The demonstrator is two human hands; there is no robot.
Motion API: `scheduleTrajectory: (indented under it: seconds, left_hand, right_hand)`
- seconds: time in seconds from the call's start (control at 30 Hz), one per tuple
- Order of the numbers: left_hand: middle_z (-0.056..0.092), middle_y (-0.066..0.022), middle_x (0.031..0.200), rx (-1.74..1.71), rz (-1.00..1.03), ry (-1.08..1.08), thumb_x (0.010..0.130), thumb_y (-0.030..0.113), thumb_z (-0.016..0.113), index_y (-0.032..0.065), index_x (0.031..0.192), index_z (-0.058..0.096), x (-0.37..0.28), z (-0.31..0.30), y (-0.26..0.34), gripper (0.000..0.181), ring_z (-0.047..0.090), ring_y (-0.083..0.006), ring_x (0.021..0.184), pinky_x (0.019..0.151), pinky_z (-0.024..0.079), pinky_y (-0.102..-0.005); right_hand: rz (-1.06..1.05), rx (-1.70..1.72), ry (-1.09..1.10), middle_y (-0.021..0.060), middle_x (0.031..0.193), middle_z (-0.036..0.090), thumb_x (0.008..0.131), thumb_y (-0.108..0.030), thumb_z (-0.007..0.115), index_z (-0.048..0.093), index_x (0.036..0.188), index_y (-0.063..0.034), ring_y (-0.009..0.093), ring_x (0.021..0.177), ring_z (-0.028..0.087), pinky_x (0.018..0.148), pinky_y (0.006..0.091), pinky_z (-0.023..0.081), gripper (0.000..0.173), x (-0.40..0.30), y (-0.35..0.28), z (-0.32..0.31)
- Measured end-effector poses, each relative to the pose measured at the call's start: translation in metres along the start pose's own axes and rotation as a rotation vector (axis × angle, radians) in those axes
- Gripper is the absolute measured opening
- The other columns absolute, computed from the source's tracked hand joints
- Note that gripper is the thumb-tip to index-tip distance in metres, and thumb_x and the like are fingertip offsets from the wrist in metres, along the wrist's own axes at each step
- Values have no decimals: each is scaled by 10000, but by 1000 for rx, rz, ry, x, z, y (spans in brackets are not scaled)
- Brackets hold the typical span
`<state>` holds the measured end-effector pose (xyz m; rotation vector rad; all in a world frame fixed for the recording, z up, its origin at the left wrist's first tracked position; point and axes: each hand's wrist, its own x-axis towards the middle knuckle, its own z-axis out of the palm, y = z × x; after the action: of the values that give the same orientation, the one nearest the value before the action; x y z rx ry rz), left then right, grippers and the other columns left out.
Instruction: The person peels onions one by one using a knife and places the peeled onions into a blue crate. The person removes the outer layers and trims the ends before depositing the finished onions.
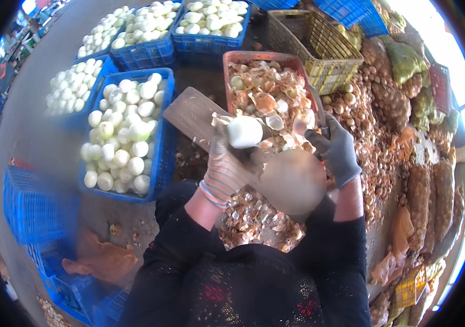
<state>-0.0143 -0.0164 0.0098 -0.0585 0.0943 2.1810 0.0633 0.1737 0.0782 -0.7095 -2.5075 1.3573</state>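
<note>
My left hand [226, 167], in a striped work glove, holds a peeled white onion [245, 132] with a scrap of loose skin at its upper left side. A wooden board [193, 114] lies beneath that hand. My right hand [336, 147], in a grey glove, grips a tool with a curved metal blade [316, 102], perhaps a sickle; its handle is mostly hidden. In front of both hands stands a red plastic crate [230, 61] with onion skins and some onions. A round blurred patch hides what lies between my forearms.
A blue crate [169, 94] of peeled onions stands left, with more full blue crates [208, 41] behind it. A yellow crate [330, 65] stands beyond the red one. Onion skins [261, 216] litter the floor, and mesh sacks [418, 204] lie at right. Empty blue crates [36, 204] stand lower left.
</note>
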Motion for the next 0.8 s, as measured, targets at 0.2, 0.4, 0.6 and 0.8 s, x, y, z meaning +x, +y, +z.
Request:
scheduleTrajectory:
  seconds: [0.2, 0.4, 0.6, 0.8]
  left_hand:
    - [590, -58, 924, 187, 205, 80, 749, 411, 663, 63, 1055, 521, -7, -1, 43, 484, 581, -162, 777, 680, 509, -296]
    - [562, -48, 881, 244, 509, 449, 725, 350, 695, 103, 983, 534, -32, -68, 172, 392, 546, -178, 770, 621, 498, -293]
    - [529, -87, 940, 147, 799, 612, 760, 406, 634, 77, 1039, 503, -37, -112, 271, 450, 505, -219, 815, 634, 491, -316]
    - [507, -171, 946, 258, 666, 526, 808, 400, 563, -42, 1044, 463, -35, -106, 293, 511, 497, -250, 850, 759, 462, -358]
  right_hand:
    - [-136, -459, -4, 43, 630, 526, 742, -177, 634, 534, 895, 17, 145, 497, 495, 434, 243, 415, 267, 26, 88, 9]
    - [319, -49, -120, 65, 606, 489, 744, -122, 597, 500, 837, 45, 140, 402, 474, 354, 281, 399, 214, -8, 91, 21]
    - [330, 29, -87, 45, 634, 507, 749, -61, 571, 516, 869, 22, 120, 410, 480, 370, 248, 399, 156, -18, 92, 3]
    - [329, 156, 52, 24, 597, 490, 758, -75, 554, 508, 791, -26, 105, 467, 489, 428, 243, 421, 76, -48, 99, -52]
